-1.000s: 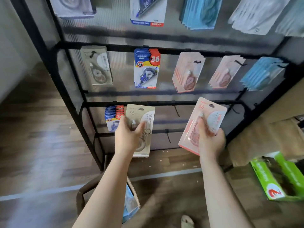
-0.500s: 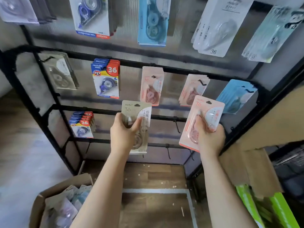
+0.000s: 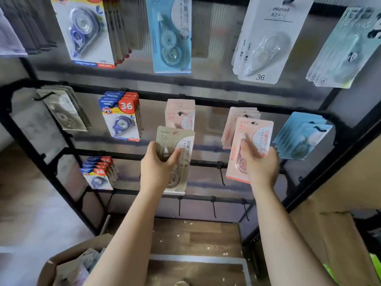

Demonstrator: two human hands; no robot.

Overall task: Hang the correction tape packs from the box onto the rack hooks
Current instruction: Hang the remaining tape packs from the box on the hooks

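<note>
While your right hand [image 3: 260, 164] grips the pink pack [image 3: 250, 149] just before the pink stack [image 3: 240, 120], line its hole up with that hook and slide it on. Your left hand [image 3: 158, 166] pinches the beige pack [image 3: 175, 162] below another pink stack [image 3: 180, 114]; its matching grey stack [image 3: 64, 110] hangs far left. Bare hooks [image 3: 221, 174] wait lower; the box [image 3: 68, 267] sits bottom left.

We take this for a stationery shop, or its stockroom. A black metal display rack [image 3: 51, 180] carries rows of hooks [image 3: 221, 176], each hung with bunches of identical carded correction tape packs: blue-and-red ones [image 3: 121, 116], pink ones [image 3: 180, 114], pale blue ones [image 3: 301, 137]. An open cardboard box [image 3: 68, 263] of more packs sits on the wood-look floor [image 3: 195, 238].
</note>
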